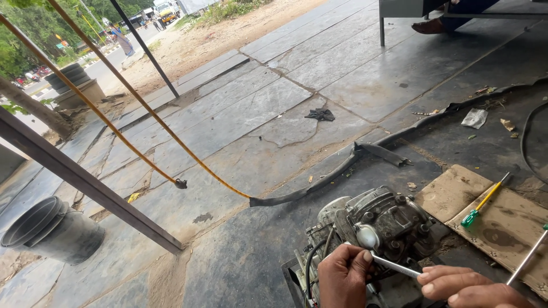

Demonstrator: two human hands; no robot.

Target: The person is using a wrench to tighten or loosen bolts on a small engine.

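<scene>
— Down at the bottom edge, what are the hands doing?

— Left hand (342, 276) is closed around a thin silvery wrench (381, 255); right hand (465, 286) pinches its lower end between fingertips. It lies against the grey engine (379, 225) on the floor.

— Which way does it run?

— Its long axis slants from upper left, rounded head on the engine, down to the right.

— Any packaging about?

— Flat brown cardboard (502, 222) lies right of the engine, carrying a yellow screwdriver with green handle (484, 201). A crumpled pale wrapper (474, 118) sits farther back, and a black bucket (54, 231) far left.
</scene>
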